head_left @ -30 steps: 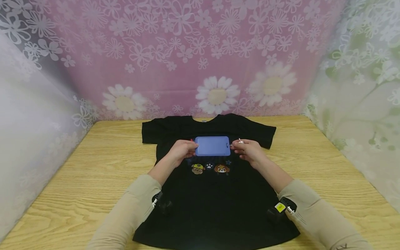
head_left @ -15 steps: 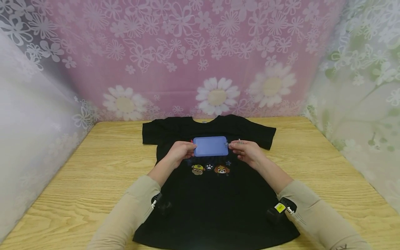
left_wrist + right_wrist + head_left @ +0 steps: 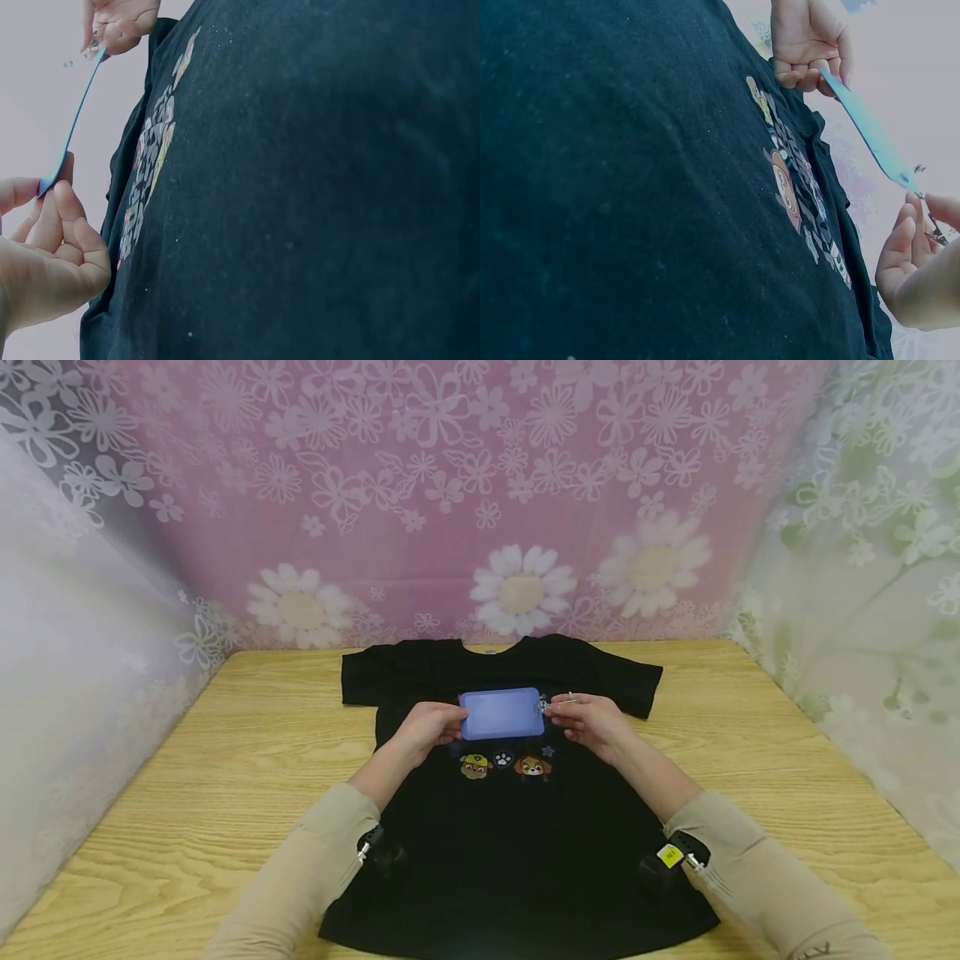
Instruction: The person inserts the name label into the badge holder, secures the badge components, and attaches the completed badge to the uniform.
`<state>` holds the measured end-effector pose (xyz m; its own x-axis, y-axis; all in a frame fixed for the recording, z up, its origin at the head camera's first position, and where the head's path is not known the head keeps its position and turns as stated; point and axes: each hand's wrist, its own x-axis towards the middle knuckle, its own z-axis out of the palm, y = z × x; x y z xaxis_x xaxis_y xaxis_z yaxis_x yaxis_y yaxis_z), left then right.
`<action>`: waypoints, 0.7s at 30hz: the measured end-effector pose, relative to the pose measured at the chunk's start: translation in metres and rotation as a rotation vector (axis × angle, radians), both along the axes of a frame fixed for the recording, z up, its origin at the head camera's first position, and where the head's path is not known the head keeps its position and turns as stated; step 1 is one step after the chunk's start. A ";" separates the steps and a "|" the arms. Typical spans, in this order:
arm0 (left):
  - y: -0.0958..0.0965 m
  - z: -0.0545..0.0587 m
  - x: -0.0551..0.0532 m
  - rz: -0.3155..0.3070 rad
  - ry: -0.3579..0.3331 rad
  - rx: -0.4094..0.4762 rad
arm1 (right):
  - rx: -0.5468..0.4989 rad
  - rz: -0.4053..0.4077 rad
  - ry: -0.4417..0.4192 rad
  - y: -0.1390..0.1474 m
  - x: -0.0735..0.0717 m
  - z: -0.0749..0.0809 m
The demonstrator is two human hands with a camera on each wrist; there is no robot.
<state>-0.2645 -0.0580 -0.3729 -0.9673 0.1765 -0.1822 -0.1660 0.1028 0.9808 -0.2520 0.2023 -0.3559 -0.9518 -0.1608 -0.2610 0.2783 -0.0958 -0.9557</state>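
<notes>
A flat blue badge holder (image 3: 502, 714) is held sideways above the chest of a black T-shirt (image 3: 510, 860). My left hand (image 3: 431, 724) pinches its left end between thumb and fingers, and the left wrist view shows the holder (image 3: 73, 127) nearly edge-on. At the other end, a small metal clip (image 3: 545, 707) is attached near the holder's slot. My right hand (image 3: 594, 723) pinches this metal hardware, part of which shows between the fingers in the right wrist view, below the holder (image 3: 870, 135). The fingers partly hide the clip.
The T-shirt lies spread out on a wooden table (image 3: 225, 777), neck toward the back. Cartoon dog faces (image 3: 532, 766) are printed on its chest. A pink floral curtain (image 3: 420, 510) hangs behind the table, with pale floral sheets at both sides.
The badge holder has shifted slightly left, with both hands moving along with it. My right fingers have come closer to its slotted end. The T-shirt stays where it was.
</notes>
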 end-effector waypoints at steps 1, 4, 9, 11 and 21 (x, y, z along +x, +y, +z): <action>-0.001 0.000 0.000 -0.004 0.001 -0.003 | -0.006 -0.002 0.001 0.000 0.000 0.001; -0.003 0.001 0.000 -0.007 0.002 -0.017 | -0.033 0.002 0.011 -0.002 -0.001 0.003; -0.004 0.004 0.000 -0.012 -0.001 -0.057 | -0.092 0.006 0.038 -0.006 -0.001 0.008; -0.004 0.004 0.000 -0.023 -0.008 -0.070 | -0.108 0.005 0.045 -0.007 -0.001 0.010; -0.004 0.001 0.003 -0.115 -0.043 -0.124 | -0.169 -0.015 0.048 -0.011 0.000 0.017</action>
<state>-0.2619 -0.0625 -0.3723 -0.9327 0.2595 -0.2503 -0.1877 0.2433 0.9516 -0.2521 0.1913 -0.3385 -0.9651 -0.1844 -0.1859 0.2303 -0.2601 -0.9377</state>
